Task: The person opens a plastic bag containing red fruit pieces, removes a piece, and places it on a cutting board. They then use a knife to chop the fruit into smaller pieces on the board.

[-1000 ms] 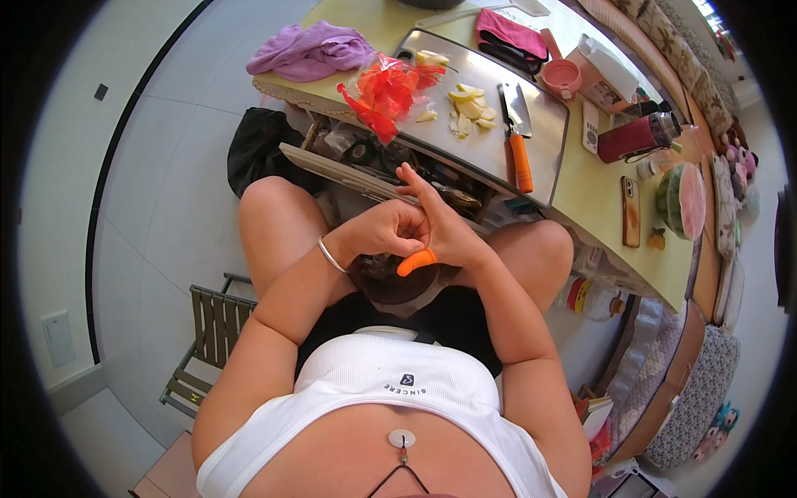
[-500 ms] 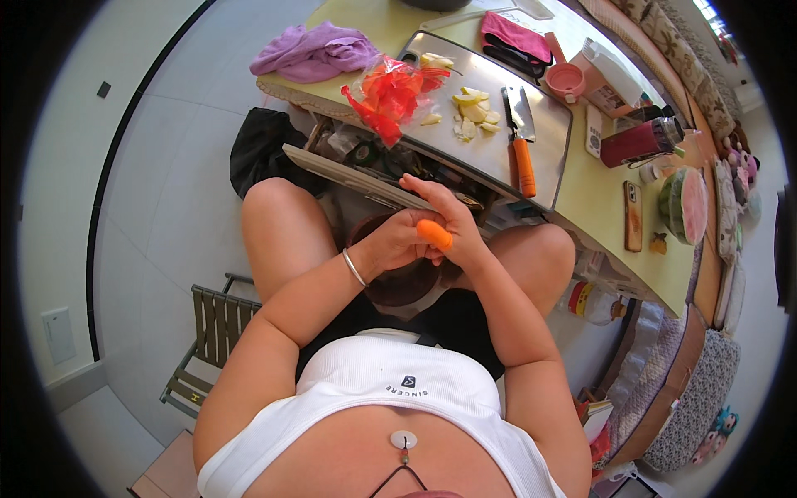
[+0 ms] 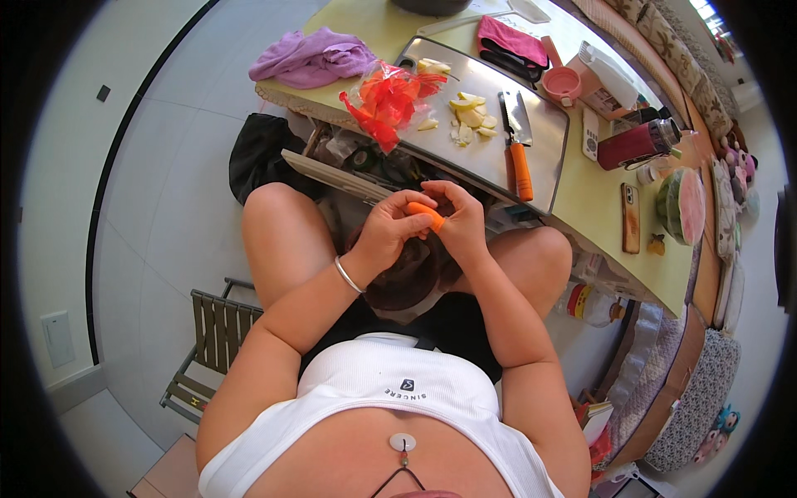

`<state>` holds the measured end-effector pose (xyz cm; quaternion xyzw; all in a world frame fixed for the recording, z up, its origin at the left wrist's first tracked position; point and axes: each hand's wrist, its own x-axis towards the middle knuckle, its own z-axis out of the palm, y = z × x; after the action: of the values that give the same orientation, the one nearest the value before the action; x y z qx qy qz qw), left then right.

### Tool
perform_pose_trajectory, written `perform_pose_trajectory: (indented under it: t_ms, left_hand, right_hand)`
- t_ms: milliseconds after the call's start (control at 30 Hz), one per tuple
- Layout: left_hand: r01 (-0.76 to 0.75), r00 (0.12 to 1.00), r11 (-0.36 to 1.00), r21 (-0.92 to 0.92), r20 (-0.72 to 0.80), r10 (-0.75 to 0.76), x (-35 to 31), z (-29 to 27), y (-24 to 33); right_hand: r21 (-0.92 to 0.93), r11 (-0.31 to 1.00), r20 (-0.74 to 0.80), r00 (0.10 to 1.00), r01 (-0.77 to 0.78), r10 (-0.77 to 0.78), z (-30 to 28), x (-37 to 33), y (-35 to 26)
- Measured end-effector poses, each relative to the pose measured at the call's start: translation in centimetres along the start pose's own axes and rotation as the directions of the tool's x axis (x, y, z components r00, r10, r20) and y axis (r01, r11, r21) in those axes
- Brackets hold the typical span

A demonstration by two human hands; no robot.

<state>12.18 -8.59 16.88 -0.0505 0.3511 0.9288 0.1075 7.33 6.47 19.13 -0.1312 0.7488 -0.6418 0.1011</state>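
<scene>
An orange finger cot [image 3: 424,215] covers the thumb of my right hand [image 3: 462,226], which juts toward the left. My left hand [image 3: 386,233], with a silver bangle at the wrist, pinches the cot between thumb and fingers. The fingers of my right hand are bent but apart, and I see nothing held in them. Both hands meet over my lap, above a dark round bowl-like container [image 3: 404,278] between my knees. Beyond them, a metal cutting board [image 3: 538,158] carries pale yellow-skinned fruit pieces [image 3: 471,114] and an orange-handled knife [image 3: 520,162].
Red and clear plastic wrapping [image 3: 394,95] hangs over the board's left side, above an open drawer [image 3: 340,176]. Around the board lie a lilac cloth [image 3: 311,56], maroon flask [image 3: 638,147], phone [image 3: 631,218] and cut watermelon [image 3: 682,206]. A folding stool [image 3: 217,328] stands at left.
My left hand has shifted from clasping under the right palm to pinching the orange cot. The fingers of my right hand have bent inward, and its covered thumb has risen slightly.
</scene>
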Motion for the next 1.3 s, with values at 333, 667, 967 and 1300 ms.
perform_pose_trajectory:
  t_ms: [333,667,967,1300]
  left_hand:
    - [-0.333,0.942,0.644,0.689,0.276,0.192,-0.1,0.2,3.0]
    - [-0.531,0.844,0.208,0.821,0.492,0.213,0.6,0.3,3.5]
    - [-0.618,0.738,-0.004,0.786,0.582,0.342,0.6,0.8,2.5]
    - [-0.483,0.829,-0.005,0.876,0.459,0.321,0.5,0.6,3.5]
  right_hand:
    - [-0.187,0.982,0.227,0.973,-0.007,0.050,-0.9,0.2,0.3]
    - [-0.380,0.918,0.287,0.958,0.112,0.002,-0.3,0.2,0.3]
    - [-0.444,0.889,0.258,0.966,0.115,0.004,0.1,0.1,2.1]
    - [-0.361,0.930,0.180,0.984,0.077,-0.012,0.4,0.1,0.6]
